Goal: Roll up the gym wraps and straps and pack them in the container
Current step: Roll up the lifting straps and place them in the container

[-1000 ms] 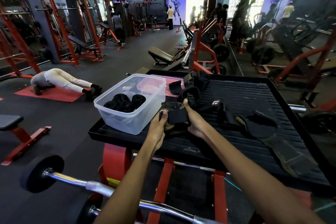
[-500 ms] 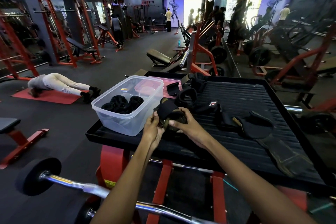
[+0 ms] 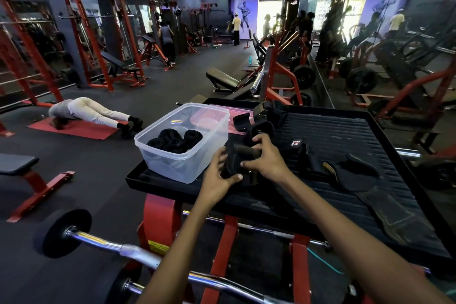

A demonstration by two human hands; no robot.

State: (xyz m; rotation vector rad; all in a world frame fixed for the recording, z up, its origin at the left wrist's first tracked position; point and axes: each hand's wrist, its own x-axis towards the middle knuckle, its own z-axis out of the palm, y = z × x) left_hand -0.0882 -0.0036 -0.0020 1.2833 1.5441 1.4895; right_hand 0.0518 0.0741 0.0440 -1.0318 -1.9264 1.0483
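Wrap, black, soft and light by appearance, sits just beside the container, gripped by left hand and right hand; best held across its rolled body.

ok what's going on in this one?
A person is rolling a black wrap on a black ridged tray: left hand and right hand both grip it. The clear container beside them already holds rolled wraps. More straps lie unrolled to the right.
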